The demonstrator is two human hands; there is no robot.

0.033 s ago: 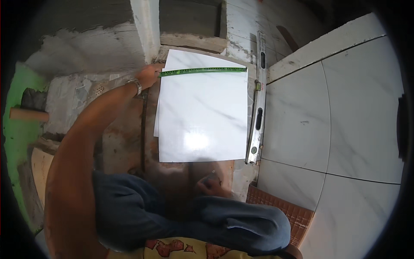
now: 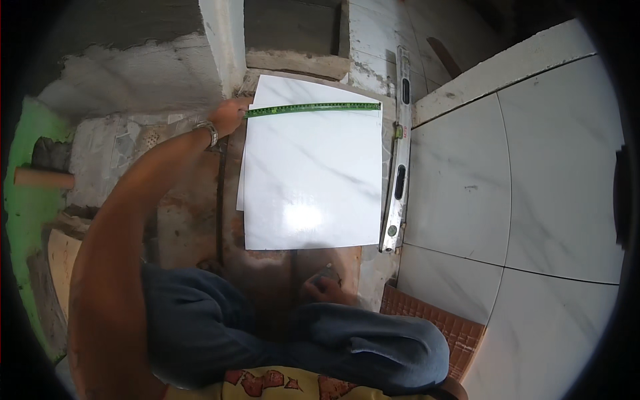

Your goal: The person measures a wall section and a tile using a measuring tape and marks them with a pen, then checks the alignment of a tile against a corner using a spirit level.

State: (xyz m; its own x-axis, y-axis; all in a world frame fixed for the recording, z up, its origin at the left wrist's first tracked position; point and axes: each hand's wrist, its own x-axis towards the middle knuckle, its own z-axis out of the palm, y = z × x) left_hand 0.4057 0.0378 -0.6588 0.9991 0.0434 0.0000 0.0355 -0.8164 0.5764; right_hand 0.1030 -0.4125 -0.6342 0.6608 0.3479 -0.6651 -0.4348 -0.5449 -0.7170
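A white marbled tile (image 2: pixel 313 173) lies in front of me on top of another white tile (image 2: pixel 293 88), whose edges show at the far and left sides. Across its far end stretches a green measuring tape (image 2: pixel 313 109), reaching almost to the right edge. My left hand (image 2: pixel 229 115), with a watch (image 2: pixel 212 133) on the wrist, is closed on the tape's left end beside the tile. My right hand (image 2: pixel 322 288) is low, between my knees and the tile's near edge. Its fingers are curled around a small dark object, too shadowed to name.
A silver spirit level (image 2: pixel 400 157) lies along the tile's right side. Large marbled floor tiles (image 2: pixel 460 180) cover the right. A brown ridged tile (image 2: pixel 427 317) sits near my right knee. A raised sill (image 2: pixel 300 63) stands at the far side, a brown pipe (image 2: pixel 43 178) at left.
My right hand has shifted slightly, and the small dark object shows a little differently. The left hand, measuring tape and tiles keep their places.
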